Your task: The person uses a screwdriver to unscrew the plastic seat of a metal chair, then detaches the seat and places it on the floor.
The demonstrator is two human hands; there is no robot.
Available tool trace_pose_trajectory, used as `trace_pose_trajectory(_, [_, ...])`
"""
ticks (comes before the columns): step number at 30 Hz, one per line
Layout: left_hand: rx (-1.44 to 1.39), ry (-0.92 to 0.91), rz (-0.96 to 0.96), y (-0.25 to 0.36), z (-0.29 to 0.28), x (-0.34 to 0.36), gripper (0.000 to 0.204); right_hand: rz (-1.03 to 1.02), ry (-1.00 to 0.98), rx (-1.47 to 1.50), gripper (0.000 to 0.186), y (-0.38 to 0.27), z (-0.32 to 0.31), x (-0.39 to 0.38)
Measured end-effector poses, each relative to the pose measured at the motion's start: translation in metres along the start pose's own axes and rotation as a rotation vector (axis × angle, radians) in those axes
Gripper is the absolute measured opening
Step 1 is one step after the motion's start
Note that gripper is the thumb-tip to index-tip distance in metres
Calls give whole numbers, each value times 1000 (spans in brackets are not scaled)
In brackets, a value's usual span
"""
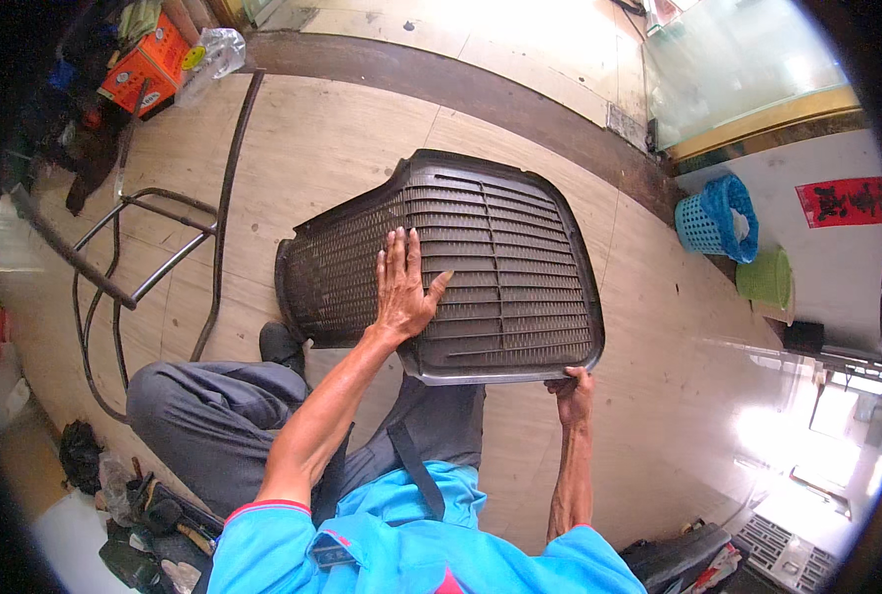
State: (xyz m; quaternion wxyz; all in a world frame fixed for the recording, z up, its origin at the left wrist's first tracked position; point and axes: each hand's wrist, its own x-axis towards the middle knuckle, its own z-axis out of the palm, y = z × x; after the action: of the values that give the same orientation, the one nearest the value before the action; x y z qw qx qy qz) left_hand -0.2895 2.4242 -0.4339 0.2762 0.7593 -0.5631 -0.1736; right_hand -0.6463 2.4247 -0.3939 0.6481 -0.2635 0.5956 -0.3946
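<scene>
A black ribbed car floor mat (pixel 520 287) with a raised rim lies across the middle of the view, its wider part to the right and its narrower, finely textured part to the left. My left hand (pixel 406 292) rests flat on its upper face, fingers stretched toward the far side and thumb apart. At the near right corner, my right hand (pixel 573 391) grips the rim, fingers bent around the edge. What lies beneath the mat is hidden.
Left of the mat stands a bent metal tube frame (pixel 221 198). An orange box (pixel 149 64) and a clear plastic bag (pixel 221 51) sit at the far left. A blue basket (pixel 706 223) and a green bin (pixel 766 279) are by the right wall. Assorted items (pixel 154 520) lie at the lower left.
</scene>
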Motion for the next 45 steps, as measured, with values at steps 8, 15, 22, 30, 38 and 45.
trace_pose_trajectory(8, [-162, -102, -60, -11, 56, 3, 91, -94, 182, -173, 22, -39, 11, -20])
trace_pose_trajectory(15, [-230, -193, -104, -22, 87, 0, 84, -227, 263, -343, 20, -64, 53, -40])
trace_pose_trajectory(22, [-357, -172, -117, -39, 107, -4, 78, -292, 239, -541, 20, -90, 120, -55])
trace_pose_trajectory(30, [-458, -85, -61, -56, 115, -6, 71, -492, 88, -818, 21, -94, 198, -90])
trace_pose_trajectory(38, [-661, -1, -94, -69, 112, -6, 65, -904, -257, -1154, 35, -89, 274, -90])
trace_pose_trajectory(45, [-825, -183, -196, -102, 85, -60, 59, -1297, -484, -1347, 41, -43, 349, -83])
